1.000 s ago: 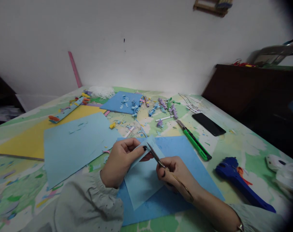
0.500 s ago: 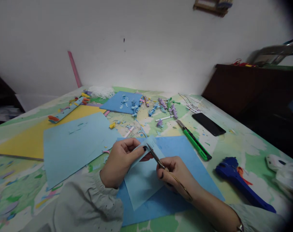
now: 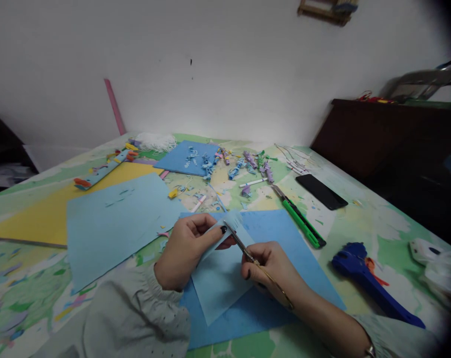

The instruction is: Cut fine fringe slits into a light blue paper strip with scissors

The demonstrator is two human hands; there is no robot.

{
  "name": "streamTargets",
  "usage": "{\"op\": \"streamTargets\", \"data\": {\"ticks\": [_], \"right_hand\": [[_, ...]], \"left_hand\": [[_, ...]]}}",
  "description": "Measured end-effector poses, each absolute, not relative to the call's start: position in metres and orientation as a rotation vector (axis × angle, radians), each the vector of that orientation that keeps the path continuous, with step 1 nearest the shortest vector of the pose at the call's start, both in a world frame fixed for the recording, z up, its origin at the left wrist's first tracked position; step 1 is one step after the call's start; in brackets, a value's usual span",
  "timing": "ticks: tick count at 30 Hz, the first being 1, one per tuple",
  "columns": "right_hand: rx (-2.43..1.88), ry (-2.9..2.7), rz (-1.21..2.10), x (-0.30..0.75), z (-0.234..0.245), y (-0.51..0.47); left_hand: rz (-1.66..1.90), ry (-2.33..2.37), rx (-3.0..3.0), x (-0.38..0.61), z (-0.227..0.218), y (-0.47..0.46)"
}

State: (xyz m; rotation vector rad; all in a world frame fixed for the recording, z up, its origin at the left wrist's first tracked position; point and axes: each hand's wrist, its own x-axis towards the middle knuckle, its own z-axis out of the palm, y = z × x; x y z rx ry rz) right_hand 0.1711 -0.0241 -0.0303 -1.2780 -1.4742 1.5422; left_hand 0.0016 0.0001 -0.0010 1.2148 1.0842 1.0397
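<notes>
My left hand [image 3: 190,246] pinches a light blue foam sheet [image 3: 223,283] near its upper edge, the thumb with dark nail polish on top. In my right hand [image 3: 270,271] is a pair of scissors [image 3: 240,244] with gold-coloured handles. Their blades lie across the upper end of the sheet, close to my left thumb tip, and narrow slits show along that edge. From here the blades look nearly closed. Beneath both hands lies a darker blue foam sheet [image 3: 296,248], and the lower part of the light blue sheet hangs over it.
Right of the sheets lie a green utility knife [image 3: 302,221], a black phone [image 3: 321,191] and a blue glue gun [image 3: 374,283]. A larger light blue sheet [image 3: 113,223] overlaps a yellow one [image 3: 32,219] at left. Small fringed foam rolls [image 3: 236,169] and scraps lie farther back.
The scissors have shifted very slightly, with their handles tilting a little lower and the blade tips moving slightly left. My left hand and the sheet are almost unmoved.
</notes>
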Motion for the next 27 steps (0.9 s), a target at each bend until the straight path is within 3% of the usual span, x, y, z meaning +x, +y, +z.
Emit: {"op": "streamTargets", "data": {"ticks": [27], "right_hand": [[-1.152,-1.563,1.497,0.1731,-0.0323,-0.0264]], "left_hand": [[1.069,1.109,1.219,0.002,0.0012,-0.0009]]}}
